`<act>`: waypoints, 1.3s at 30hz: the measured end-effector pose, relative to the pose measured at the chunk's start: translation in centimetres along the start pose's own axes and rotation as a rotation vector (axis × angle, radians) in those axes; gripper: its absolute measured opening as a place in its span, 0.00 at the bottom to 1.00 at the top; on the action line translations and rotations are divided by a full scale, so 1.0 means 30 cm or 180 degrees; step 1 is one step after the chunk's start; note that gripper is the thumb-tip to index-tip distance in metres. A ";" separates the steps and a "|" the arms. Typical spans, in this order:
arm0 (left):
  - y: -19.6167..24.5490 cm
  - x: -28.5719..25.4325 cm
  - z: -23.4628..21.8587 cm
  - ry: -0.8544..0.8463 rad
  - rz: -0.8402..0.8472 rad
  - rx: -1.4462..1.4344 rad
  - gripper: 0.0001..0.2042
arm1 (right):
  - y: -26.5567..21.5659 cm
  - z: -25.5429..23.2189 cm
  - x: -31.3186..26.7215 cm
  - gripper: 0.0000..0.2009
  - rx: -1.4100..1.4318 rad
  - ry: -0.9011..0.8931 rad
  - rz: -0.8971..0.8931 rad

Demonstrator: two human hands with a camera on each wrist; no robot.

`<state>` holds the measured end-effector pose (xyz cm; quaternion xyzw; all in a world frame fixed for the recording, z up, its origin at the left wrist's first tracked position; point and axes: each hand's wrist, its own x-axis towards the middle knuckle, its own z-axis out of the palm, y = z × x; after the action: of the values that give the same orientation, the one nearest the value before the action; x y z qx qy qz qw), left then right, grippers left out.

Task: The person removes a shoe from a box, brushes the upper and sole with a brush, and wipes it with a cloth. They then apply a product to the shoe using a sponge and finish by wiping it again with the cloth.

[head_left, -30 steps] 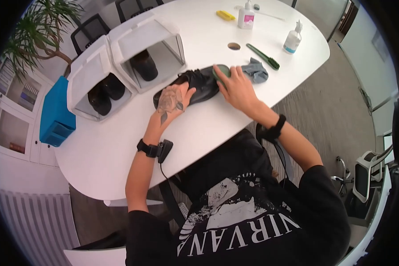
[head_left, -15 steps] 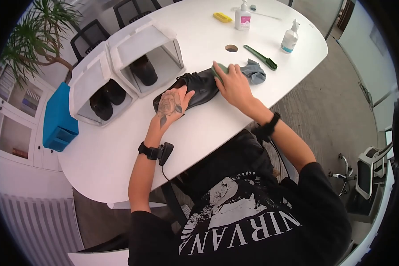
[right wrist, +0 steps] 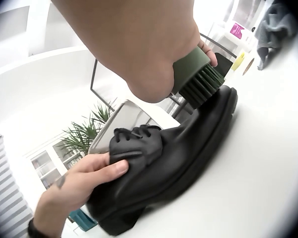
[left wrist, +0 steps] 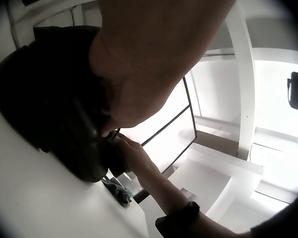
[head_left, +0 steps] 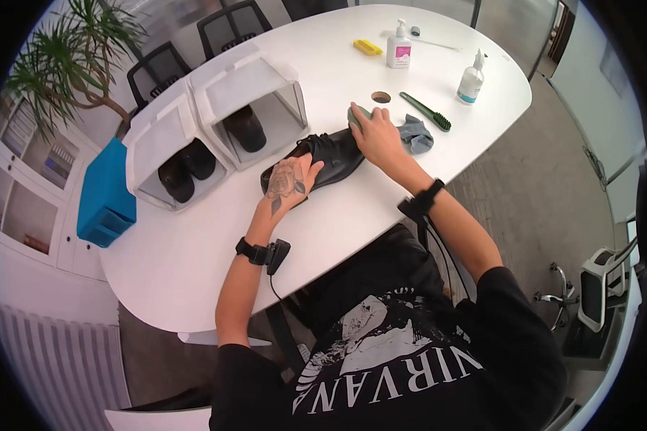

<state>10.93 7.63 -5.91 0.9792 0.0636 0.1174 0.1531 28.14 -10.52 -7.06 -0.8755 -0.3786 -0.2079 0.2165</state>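
A black leather lace-up shoe (right wrist: 176,158) rests on the white table, its toe towards the right side. My left hand (head_left: 289,179) grips it at the opening, thumb against the outer side and the other fingers reaching inside, as the right wrist view shows. In my right hand (head_left: 379,140) is a green brush (right wrist: 191,67), held by its rounded back. The bristles (right wrist: 204,85) point down right at the toe. Little of the brush shows in the head view. The left wrist view has the shoe as a dark shape below my left hand.
Two white open-fronted boxes (head_left: 255,68) with dark footwear stand behind the shoe. A blue container (head_left: 108,190) is at left. Near the right hand lie a grey cloth (head_left: 415,134) and long green brush (head_left: 428,113). Farther back are pump bottles (head_left: 399,54) and a yellow item (head_left: 367,47).
My right hand has moved the brush away from my body, towards the far side of the toe. The left hand keeps its hold on the shoe. The head view has shifted slightly.
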 end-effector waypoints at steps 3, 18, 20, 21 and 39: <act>-0.011 -0.002 0.011 0.0128 0.0089 -0.0029 0.29 | -0.005 -0.071 -0.104 0.27 0.0033 -0.0091 -0.0099; -0.049 -0.034 -0.143 -0.0242 0.0410 0.0156 0.26 | 0.165 -0.001 -0.007 0.27 0.0211 -0.0301 0.0363; -0.089 -0.051 -0.146 -0.0420 0.0174 0.0500 0.26 | 0.203 0.009 -0.022 0.27 0.0229 -0.0345 0.0376; -0.116 -0.056 -0.131 -0.0325 0.0183 0.0398 0.26 | 0.214 0.012 -0.015 0.27 0.0242 -0.0326 0.0374; -0.236 0.000 -0.027 -0.0378 -0.0427 -0.3154 0.20 | -0.078 -0.386 -0.061 0.27 0.1038 -0.1442 -0.1331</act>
<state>10.10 14.56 -7.38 0.7876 0.0542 0.0674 0.6101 22.92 -16.34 1.99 -0.7568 -0.6165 0.0151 0.2167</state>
